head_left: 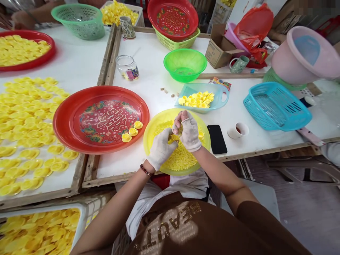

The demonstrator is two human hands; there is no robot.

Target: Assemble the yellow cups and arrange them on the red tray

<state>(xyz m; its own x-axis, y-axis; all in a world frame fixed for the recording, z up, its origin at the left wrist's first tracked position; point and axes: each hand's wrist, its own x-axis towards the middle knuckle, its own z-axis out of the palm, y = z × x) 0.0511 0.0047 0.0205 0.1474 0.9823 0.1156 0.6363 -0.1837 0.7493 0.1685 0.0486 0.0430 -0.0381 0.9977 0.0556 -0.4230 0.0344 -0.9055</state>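
Both hands wear white gloves with bare fingertips and meet over a yellow bowl [150, 124] filled with small yellow beads [183, 159]. My left hand [160, 147] is closed, thumb and fingers pinching a small yellow piece [174, 137] that is partly hidden. Beside it, my right hand [189, 132] is raised with its fingers curled together; what they hold, if anything, cannot be made out. A yellow cup-shaped piece [201, 135] lies at the bowl's right side. To the left, a red tray [69, 120] carries three yellow cup-shaped pieces [133, 131] near its right edge.
Behind the bowl, a clear blue scoop [221, 101] holds yellow cups. A black phone [217, 139], a small cup of dark liquid [238, 130] and a blue basket [276, 106] are on the right. Farther back stand a green bowl [185, 65] and a jar [127, 68].
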